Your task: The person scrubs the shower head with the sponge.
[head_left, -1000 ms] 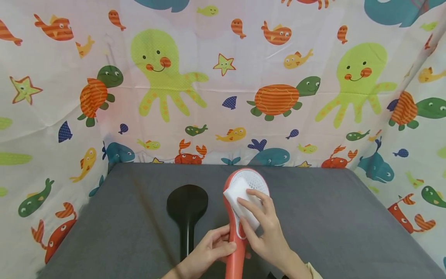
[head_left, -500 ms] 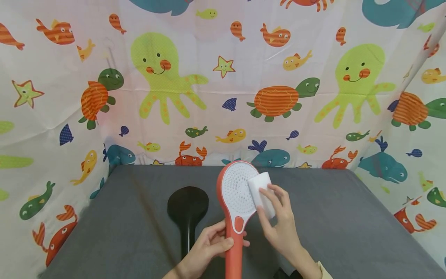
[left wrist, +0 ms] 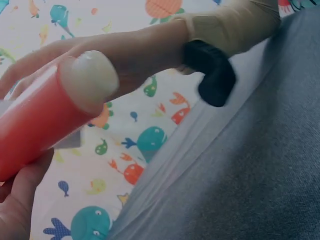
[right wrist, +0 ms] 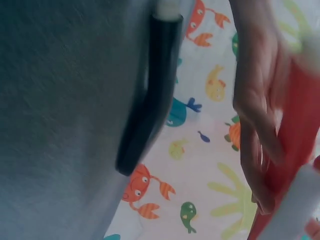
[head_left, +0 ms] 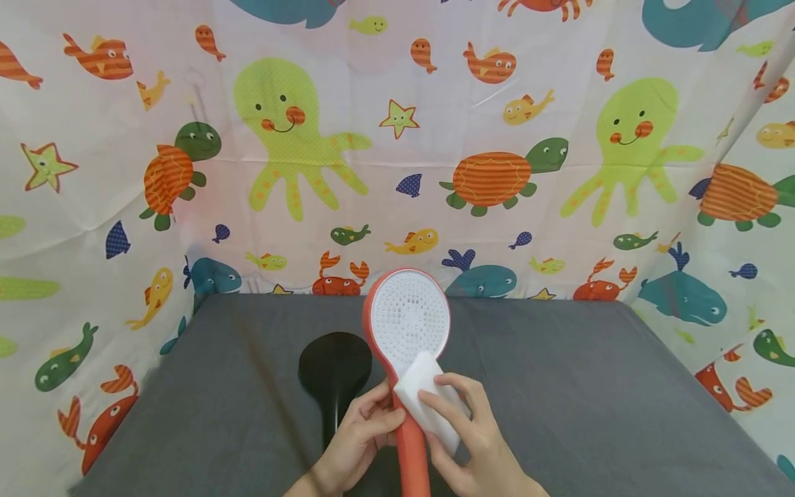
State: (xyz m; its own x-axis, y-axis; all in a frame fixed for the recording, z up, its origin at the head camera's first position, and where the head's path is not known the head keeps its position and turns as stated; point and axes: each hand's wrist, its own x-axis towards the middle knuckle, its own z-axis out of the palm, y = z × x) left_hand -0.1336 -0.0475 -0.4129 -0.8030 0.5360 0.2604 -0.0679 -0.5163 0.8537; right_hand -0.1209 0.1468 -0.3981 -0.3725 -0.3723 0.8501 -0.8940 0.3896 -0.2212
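Note:
A coral-red shower head (head_left: 410, 317) with a white, nozzle-dotted face stands tilted up in the head view. My left hand (head_left: 363, 435) grips the top of its handle, thumb in front. With my right hand (head_left: 468, 435) I hold a white sponge (head_left: 422, 379) against the neck, just below the spray face, covering the button there. In the left wrist view the handle's pale end (left wrist: 90, 80) points toward the camera. The right wrist view shows my left fingers (right wrist: 260, 125) along the red handle and part of the sponge at the lower right.
A black shower head (head_left: 335, 362) lies face down on the grey cloth-covered table (head_left: 590, 386), left of the red one; its handle (right wrist: 150, 95) shows in the right wrist view. A curtain (head_left: 397, 159) printed with sea animals surrounds the table's back and sides.
The sponge has gone from the spray face to its right edge, then down and left to the neck. The red shower head has shifted left and up with my left hand.

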